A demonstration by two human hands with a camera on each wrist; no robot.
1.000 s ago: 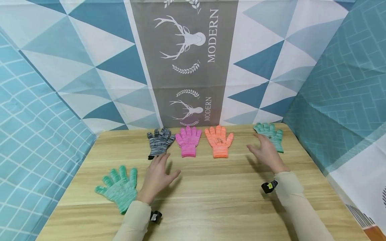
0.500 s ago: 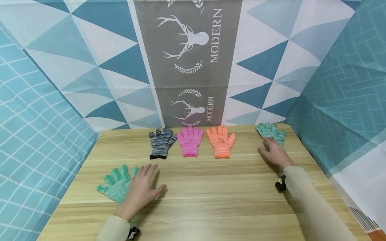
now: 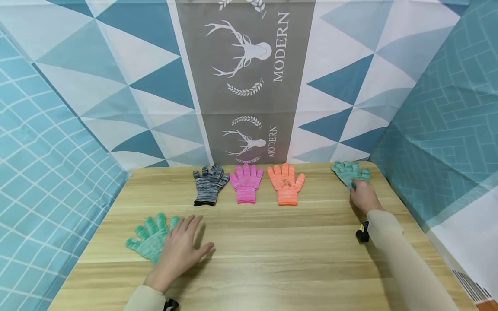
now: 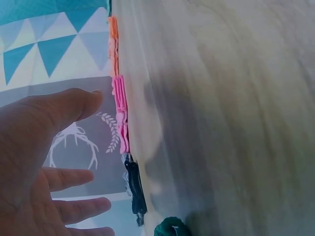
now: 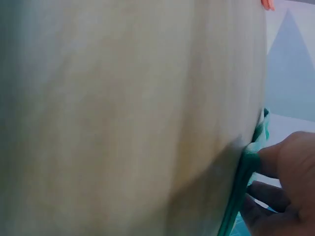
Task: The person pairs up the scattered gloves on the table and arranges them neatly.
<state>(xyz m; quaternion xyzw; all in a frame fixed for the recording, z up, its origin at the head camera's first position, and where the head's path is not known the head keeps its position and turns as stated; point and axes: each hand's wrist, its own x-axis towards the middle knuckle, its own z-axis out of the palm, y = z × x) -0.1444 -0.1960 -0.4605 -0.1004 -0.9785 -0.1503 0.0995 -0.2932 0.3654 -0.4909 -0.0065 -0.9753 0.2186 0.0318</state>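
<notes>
At the table's far right corner, my right hand pinches the cuff end of a green knit glove that lies with its fingers pointing toward the wall. In the right wrist view my thumb presses the glove's green edge, and the fingers are bent behind it. On the left, my left hand hovers with fingers spread and covers part of a second green knit glove. Nothing is held in the left hand, as the left wrist view also shows its fingers extended.
Along the back edge lie a grey-black knit glove, a pink glove and an orange glove, flat and side by side. Patterned cloth walls enclose the wooden table at the back and both sides.
My right hand has moved rightward onto the far green glove's cuff and now pinches it. The left hand has moved left and down, over the near green glove.
</notes>
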